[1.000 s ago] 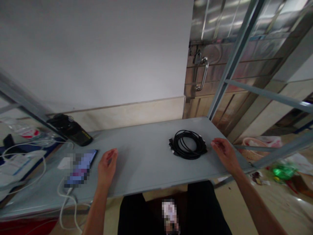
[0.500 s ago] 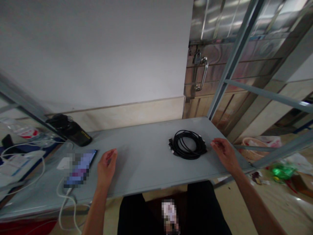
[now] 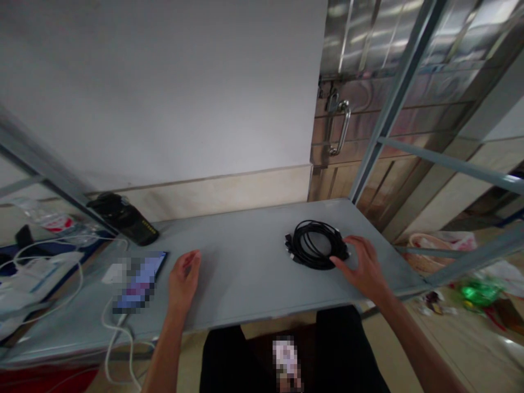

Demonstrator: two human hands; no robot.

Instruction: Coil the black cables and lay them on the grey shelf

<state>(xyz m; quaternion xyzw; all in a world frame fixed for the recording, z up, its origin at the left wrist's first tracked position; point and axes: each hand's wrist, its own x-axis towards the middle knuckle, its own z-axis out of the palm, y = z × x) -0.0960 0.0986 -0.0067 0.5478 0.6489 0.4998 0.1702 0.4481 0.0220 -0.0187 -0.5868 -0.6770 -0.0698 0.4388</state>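
A coil of black cables, with several silvery plug ends at its left side, lies on the right half of the grey table. Around the coil's right edge, my right hand is open, thumb and fingers spread; its fingertips reach the cables, though firm contact cannot be made out. My left hand rests over the table to the left, loosely closed with the thumb close to the curled fingers and nothing visible in it. It is nearest to a phone, whose screen is lit and blurred.
Behind the phone lies a black bottle on its side. White cables hang over the front edge at left. A metal frame post rises at the table's back right corner, and a wall stands behind.
My right hand has moved left to the cable coil, and its thumb and fingers have spread apart. The left hand keeps about the same place and pose. The view has shifted slightly.
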